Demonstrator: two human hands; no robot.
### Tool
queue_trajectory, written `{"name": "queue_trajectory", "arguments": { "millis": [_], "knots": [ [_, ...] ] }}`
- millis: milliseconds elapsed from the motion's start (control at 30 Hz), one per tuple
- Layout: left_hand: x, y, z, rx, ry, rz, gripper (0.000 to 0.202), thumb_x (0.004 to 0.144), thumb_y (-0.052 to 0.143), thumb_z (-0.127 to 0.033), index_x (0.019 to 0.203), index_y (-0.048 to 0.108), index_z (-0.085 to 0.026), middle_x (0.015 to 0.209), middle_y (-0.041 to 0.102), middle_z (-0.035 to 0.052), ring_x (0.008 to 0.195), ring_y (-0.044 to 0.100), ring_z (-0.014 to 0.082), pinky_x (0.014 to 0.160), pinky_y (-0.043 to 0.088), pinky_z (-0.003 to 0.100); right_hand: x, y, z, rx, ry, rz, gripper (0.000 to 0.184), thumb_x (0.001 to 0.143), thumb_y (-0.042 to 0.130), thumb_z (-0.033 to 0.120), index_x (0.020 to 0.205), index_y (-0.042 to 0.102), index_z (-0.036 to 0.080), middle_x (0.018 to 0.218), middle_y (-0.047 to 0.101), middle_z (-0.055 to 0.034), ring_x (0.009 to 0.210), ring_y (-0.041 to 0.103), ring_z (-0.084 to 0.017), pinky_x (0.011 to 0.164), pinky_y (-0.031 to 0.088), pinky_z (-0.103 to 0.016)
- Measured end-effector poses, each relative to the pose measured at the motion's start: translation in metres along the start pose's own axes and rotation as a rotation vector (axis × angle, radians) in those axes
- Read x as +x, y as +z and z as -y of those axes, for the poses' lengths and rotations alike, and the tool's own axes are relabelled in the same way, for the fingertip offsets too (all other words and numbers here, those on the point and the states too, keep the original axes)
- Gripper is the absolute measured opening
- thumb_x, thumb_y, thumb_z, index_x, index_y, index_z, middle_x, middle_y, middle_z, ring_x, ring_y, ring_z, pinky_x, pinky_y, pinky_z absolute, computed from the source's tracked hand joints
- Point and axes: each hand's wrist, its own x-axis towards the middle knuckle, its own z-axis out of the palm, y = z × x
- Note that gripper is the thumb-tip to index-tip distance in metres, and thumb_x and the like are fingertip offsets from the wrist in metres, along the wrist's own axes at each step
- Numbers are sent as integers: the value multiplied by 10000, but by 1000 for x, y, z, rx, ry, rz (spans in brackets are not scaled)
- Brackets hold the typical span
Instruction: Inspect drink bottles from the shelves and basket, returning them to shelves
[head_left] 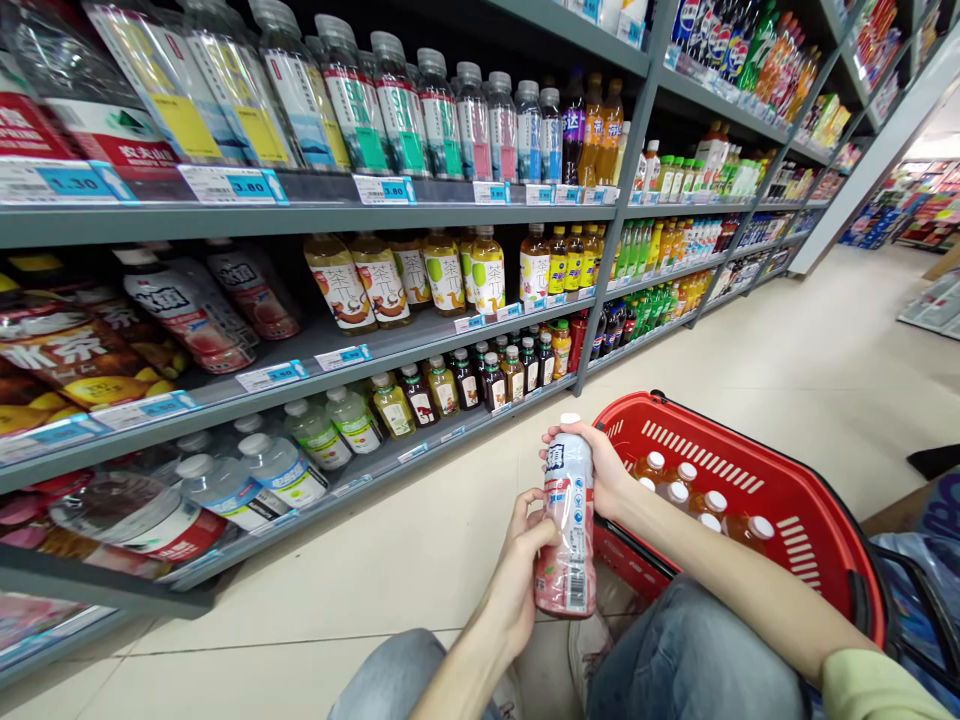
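A pink drink bottle (pixel 568 530) with a white cap stands upright between my two hands, low in the middle of the view. My left hand (pixel 517 560) is wrapped around its lower half from the left. My right hand (pixel 604 470) grips its upper part from behind. Just right of the bottle sits a red shopping basket (pixel 787 500) on the floor, holding several amber bottles with white caps (pixel 705 500). Matching pink bottles (pixel 187 310) lie on the middle shelf at the left.
Grey shelves (pixel 300 215) full of drink bottles run along the left, with water bottles (pixel 255 475) on the bottom shelf. A tiled aisle floor (pixel 810 350) stretches ahead to the right. My knees in jeans (pixel 675 660) are at the bottom.
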Motion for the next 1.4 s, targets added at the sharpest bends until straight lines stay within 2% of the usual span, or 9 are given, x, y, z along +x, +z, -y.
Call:
{"name": "queue_trajectory", "arguments": {
  "millis": [300, 433, 567, 733, 867, 1000, 1200, 1400],
  "knots": [
    [0, -1, -1, -5, 11, -1, 536, 563, 584, -174, 1083, 465, -234, 917, 634, -15, 674, 612, 150, 649, 489, 290, 0, -2, 0, 29, -11, 31, 182, 746, 704, 263, 876, 668, 141, 870, 695, -22, 741, 676, -168, 639, 577, -285],
    [1, -6, -2, -4, 74, -2, 548, 540, 552, -136, 1080, 509, -216, 990, 639, 2, 793, 585, 141, 700, 459, 256, -2, 0, 3, 83, -77, 120, 183, 726, 672, 260, 859, 665, 133, 829, 682, -25, 729, 675, -186, 689, 601, -331],
    [0, -6, -4, 54, 102, 63, 538, 603, 592, -148, 1135, 541, -209, 1076, 657, 18, 855, 570, 146, 748, 437, 260, -7, 0, 5, 155, -116, 223, 211, 680, 673, 271, 848, 654, 145, 791, 678, -13, 683, 671, -195, 704, 615, -384],
    [-1, -1, -1, 115, 139, 112, 502, 640, 643, -200, 1137, 573, -202, 1156, 667, 42, 1063, 591, 218, 893, 422, 304, -9, -4, 6, 178, -124, 312, 233, 650, 670, 283, 848, 638, 166, 756, 689, -10, 658, 662, -193, 723, 618, -426],
    [-1, 2, 4, 160, 134, 133, 457, 752, 644, -302, 1189, 561, -199, 1222, 660, 64, 1152, 584, 256, 982, 402, 349, -6, -7, 6, 191, -156, 292, 226, 657, 666, 286, 844, 650, 159, 749, 691, -12, 658, 652, -178, 797, 610, -442],
    [-1, 5, 8, 218, 158, 148, 509, 868, 629, -496, 1264, 522, -194, 1292, 636, 93, 1213, 572, 268, 1065, 382, 384, -5, -6, 4, 186, -176, 269, 231, 659, 685, 282, 845, 662, 147, 751, 687, -16, 661, 653, -180, 818, 605, -446],
    [3, 2, 11, 276, 201, 138, 535, 891, 592, -583, 1245, 522, -187, 1333, 618, 111, 1260, 555, 274, 1091, 375, 389, -8, -2, 1, 142, -180, 275, 240, 648, 713, 294, 836, 665, 152, 763, 678, -16, 674, 655, -194, 797, 608, -459],
    [9, -4, 15, 301, 202, 172, 571, 878, 608, -597, 1269, 504, -194, 1353, 604, 111, 1239, 565, 269, 1067, 399, 375, -6, -3, 1, 137, -186, 273, 219, 676, 683, 299, 838, 662, 152, 766, 672, -15, 676, 643, -177, 779, 614, -414]
  ]
}}
